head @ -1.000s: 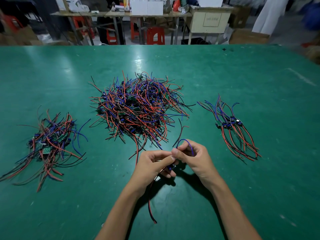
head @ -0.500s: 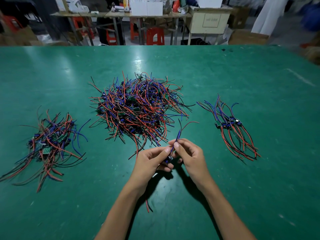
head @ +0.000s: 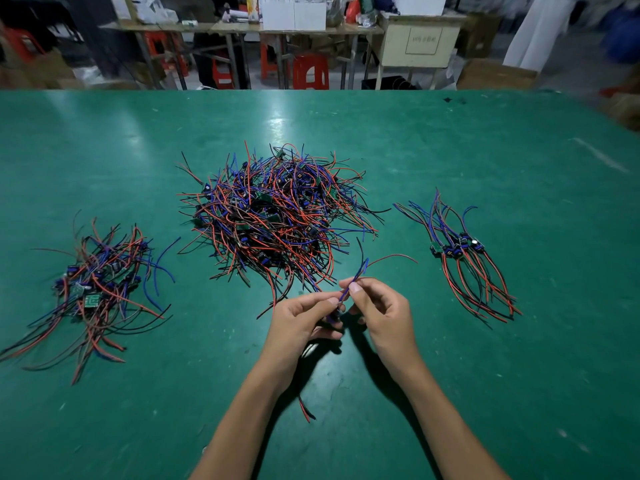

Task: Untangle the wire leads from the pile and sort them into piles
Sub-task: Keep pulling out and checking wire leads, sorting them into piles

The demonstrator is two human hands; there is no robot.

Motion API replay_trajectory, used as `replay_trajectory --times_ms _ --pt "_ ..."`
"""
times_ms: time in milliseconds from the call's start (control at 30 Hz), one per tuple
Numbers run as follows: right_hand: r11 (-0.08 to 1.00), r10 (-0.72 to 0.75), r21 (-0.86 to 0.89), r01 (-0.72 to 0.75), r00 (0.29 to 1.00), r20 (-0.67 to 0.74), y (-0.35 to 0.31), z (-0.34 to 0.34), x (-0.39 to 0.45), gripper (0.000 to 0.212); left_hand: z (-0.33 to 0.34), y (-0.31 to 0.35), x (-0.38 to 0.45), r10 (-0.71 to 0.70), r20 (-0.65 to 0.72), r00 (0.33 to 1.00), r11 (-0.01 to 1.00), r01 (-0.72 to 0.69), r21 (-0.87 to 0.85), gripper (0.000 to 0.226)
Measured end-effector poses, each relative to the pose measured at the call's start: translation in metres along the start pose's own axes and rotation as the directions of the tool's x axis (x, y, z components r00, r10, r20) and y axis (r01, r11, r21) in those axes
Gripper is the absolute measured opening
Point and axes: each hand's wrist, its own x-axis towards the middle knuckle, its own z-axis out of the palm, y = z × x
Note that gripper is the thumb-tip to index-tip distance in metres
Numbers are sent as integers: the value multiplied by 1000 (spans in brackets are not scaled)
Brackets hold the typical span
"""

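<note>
Sorting in progress, seen from above the person's hands. On the green tabletop (head: 485, 140) lie three groups of wire leads. The central tangled pile (head: 277, 216), a dense knot of red, blue and black wires with small green boards among them, is by far the largest and sits well apart from the two side groups. To the left lies a loose sorted pile (head: 93, 289), moderately sized and untidy, its wires fanning toward the near-left edge. To the right lies a neat sorted pile (head: 464, 258), holding only a handful of leads laid roughly parallel, boards together, red and black tails pointing toward the person. Between the central pile and the person, one wire lead (head: 360, 271) is held clear of the tabletop: the left hand (head: 304, 320) grips its lower part with curled fingers, the right hand (head: 381, 310) pinches the blue strand between thumb and forefinger, and the free ends rise above the fingertips while red and black tails hang beneath the left wrist. Judged from the relative sizes, the task is at an early-to-middle stage; most leads remain to be untangled, and the held lead is not yet assigned to either side pile.
</note>
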Motion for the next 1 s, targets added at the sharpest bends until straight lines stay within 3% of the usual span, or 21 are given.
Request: replay_trajectory --times_ms 267,367,600,867,1000 --pt "1000 -12 14 12 1000 15 -3 4 -2 17 11 -3 -4 75 -58 995 991 -68 119 10" --pt "1000 -14 -6 14 998 -55 -3 8 -4 19 14 -4 -5 125 -53 991 978 -114 175 11" --pt "990 104 124 -72 954 -281 -10 19 2 26 13 -2 -2 199 -17 980 928 -183 325 12" --pt "928 271 353 -121 868 -415 -16 -5 16 28 8 -4 -1 199 134 971 863 -239 445 14" --pt "800 420 568 -196 858 -295 -21 -16 20 27 4 -2 1 194 158 968 864 -245 440 15"
